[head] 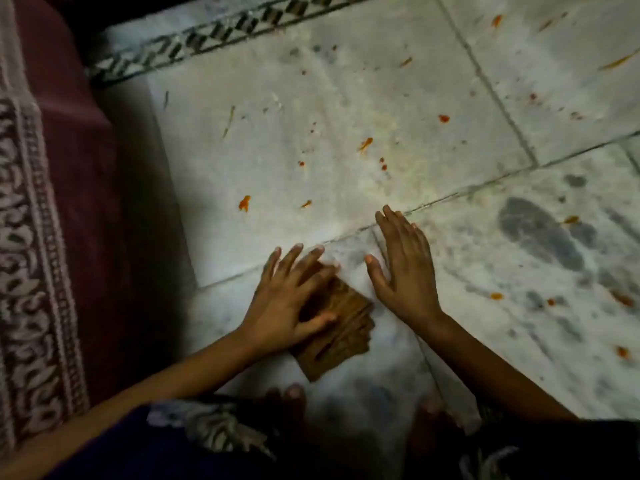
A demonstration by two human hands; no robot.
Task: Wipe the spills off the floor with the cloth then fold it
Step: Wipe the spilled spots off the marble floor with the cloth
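Marble floor [346, 98] speckled with orange spills [244, 203]; left hand [291, 303] presses the folded cloth [343, 327], right hand [403, 268] flat, empty.

Pretty dim room, light pooling mid-floor. Pale marble-looking tiles [346, 98] with dark grout lines, a patterned dark border strip [221, 29] up top, and a maroon patterned rug [52, 202] along the left.

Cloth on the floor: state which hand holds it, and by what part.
The left hand presses flat on the folded brown cloth, covering its upper left part; no closed grip. The right hand is open, holding nothing.
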